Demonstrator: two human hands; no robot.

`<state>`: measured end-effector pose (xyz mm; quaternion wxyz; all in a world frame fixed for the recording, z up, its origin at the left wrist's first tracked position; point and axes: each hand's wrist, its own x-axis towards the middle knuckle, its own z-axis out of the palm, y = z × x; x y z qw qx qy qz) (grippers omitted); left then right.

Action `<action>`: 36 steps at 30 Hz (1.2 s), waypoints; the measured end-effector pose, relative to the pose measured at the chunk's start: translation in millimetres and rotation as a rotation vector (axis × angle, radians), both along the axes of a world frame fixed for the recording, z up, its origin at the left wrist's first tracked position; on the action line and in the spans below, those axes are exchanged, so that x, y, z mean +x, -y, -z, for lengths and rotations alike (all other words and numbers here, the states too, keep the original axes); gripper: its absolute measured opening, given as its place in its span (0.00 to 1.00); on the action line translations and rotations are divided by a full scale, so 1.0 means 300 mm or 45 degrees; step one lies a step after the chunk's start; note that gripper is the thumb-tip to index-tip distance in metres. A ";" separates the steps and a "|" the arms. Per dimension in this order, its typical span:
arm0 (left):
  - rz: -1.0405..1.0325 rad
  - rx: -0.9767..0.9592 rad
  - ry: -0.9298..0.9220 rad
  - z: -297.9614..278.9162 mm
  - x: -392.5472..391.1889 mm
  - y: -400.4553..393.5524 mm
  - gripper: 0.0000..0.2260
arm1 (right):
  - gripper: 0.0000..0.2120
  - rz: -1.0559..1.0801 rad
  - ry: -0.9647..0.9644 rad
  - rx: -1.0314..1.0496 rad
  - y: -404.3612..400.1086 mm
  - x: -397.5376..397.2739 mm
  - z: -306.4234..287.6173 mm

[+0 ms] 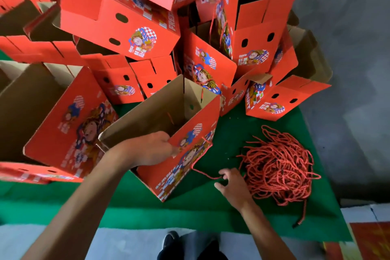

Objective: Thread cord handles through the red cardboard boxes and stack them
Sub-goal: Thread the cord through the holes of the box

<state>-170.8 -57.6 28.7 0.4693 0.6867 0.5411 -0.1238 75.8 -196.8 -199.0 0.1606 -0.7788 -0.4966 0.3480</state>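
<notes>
Left hand (155, 148): grips the near top rim of the open red box (168, 139), fingers curled over the edge and into the interior. Right hand (233, 184): palm down on the green cloth (190, 200), fingertips pinching a red cord (205, 173).

Open red box: tilted on the green cloth, brown inside showing, printed face toward the person. The cord runs from a hole in that printed face, down the face and across the cloth to the right hand.

Cord pile (280, 167): loose red tangle on the cloth, right of the open box, just beside the right hand; contact not resolved.

Stacked boxes (130, 27): heaped behind the open box, many tipped, handle holes visible. Another open box (63, 120) lies left of it.

Shoe (169, 240): on the floor, nearer than the open box.
</notes>
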 end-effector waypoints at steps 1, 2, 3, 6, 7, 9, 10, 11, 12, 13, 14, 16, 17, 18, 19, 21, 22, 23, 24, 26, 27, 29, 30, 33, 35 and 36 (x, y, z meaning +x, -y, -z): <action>-0.023 0.000 0.016 0.004 -0.001 -0.003 0.12 | 0.12 -0.043 0.045 0.012 -0.003 -0.011 -0.003; -0.046 -0.018 0.045 0.006 -0.002 -0.008 0.12 | 0.09 -0.058 0.079 0.026 -0.011 -0.020 -0.007; -0.076 -0.043 0.081 0.007 -0.005 -0.013 0.14 | 0.09 -0.069 0.104 0.020 -0.018 -0.027 -0.012; -0.244 -0.146 0.197 0.004 -0.021 -0.027 0.17 | 0.17 -0.104 0.136 -0.106 -0.032 -0.033 -0.039; -0.307 -0.191 0.235 0.000 -0.026 -0.032 0.18 | 0.21 -0.133 0.160 -0.158 -0.037 -0.035 -0.050; -0.384 -0.278 0.309 -0.009 -0.031 -0.041 0.19 | 0.24 -0.159 0.210 -0.255 -0.048 -0.038 -0.068; -0.396 -0.312 0.335 -0.014 -0.032 -0.043 0.20 | 0.23 -0.148 0.216 -0.304 -0.051 -0.037 -0.074; -0.412 -0.333 0.360 -0.019 -0.033 -0.045 0.20 | 0.21 -0.128 0.211 -0.348 -0.051 -0.033 -0.079; -0.434 -0.343 0.386 -0.021 -0.031 -0.045 0.20 | 0.18 -0.112 0.191 -0.381 -0.049 -0.034 -0.089; -0.458 -0.348 0.403 -0.022 -0.029 -0.045 0.20 | 0.17 -0.107 0.157 -0.397 -0.045 -0.037 -0.099; -0.480 -0.355 0.409 -0.023 -0.025 -0.043 0.20 | 0.18 -0.108 0.119 -0.395 -0.039 -0.045 -0.111; -0.501 -0.376 0.391 -0.023 -0.014 -0.036 0.21 | 0.16 -0.039 -0.033 -0.341 -0.036 -0.081 -0.145; -0.506 -0.387 0.383 -0.022 -0.008 -0.034 0.21 | 0.13 0.051 -0.191 -0.279 -0.038 -0.104 -0.166; -0.511 -0.396 0.379 -0.019 -0.003 -0.032 0.21 | 0.10 0.158 -0.403 -0.193 -0.041 -0.127 -0.184; -0.515 -0.401 0.380 -0.015 0.002 -0.031 0.21 | 0.07 0.241 -0.647 -0.082 -0.043 -0.145 -0.203; -0.516 -0.404 0.392 -0.008 0.014 -0.027 0.21 | 0.05 0.340 -1.074 0.153 -0.042 -0.177 -0.243; -0.519 -0.407 0.402 -0.004 0.019 -0.025 0.21 | 0.08 0.392 -1.230 0.231 -0.040 -0.193 -0.262; -0.525 -0.413 0.409 -0.003 0.022 -0.022 0.21 | 0.11 0.445 -1.351 0.282 -0.038 -0.208 -0.282; -0.528 -0.423 0.411 -0.001 0.025 -0.019 0.20 | 0.15 0.509 -1.439 0.313 -0.037 -0.223 -0.294; -0.532 -0.444 0.407 -0.001 0.031 -0.011 0.18 | 0.21 0.646 -1.569 0.353 -0.039 -0.249 -0.312; -0.539 -0.445 0.405 0.000 0.032 -0.008 0.18 | 0.23 0.711 -1.621 0.376 -0.042 -0.260 -0.321; -0.557 -0.433 0.406 0.007 0.036 -0.004 0.20 | 0.26 0.846 -1.729 0.432 -0.052 -0.275 -0.332; -0.565 -0.430 0.406 0.009 0.040 -0.002 0.20 | 0.27 0.921 -1.769 0.460 -0.059 -0.282 -0.336; -0.587 -0.429 0.400 0.013 0.057 0.010 0.20 | 0.30 1.170 -1.783 0.552 -0.079 -0.305 -0.350; -0.618 -0.405 0.419 0.020 0.075 0.018 0.21 | 0.28 1.326 -1.805 0.595 -0.089 -0.322 -0.346; -0.630 -0.389 0.436 0.025 0.087 0.025 0.21 | 0.26 1.402 -1.825 0.600 -0.094 -0.330 -0.342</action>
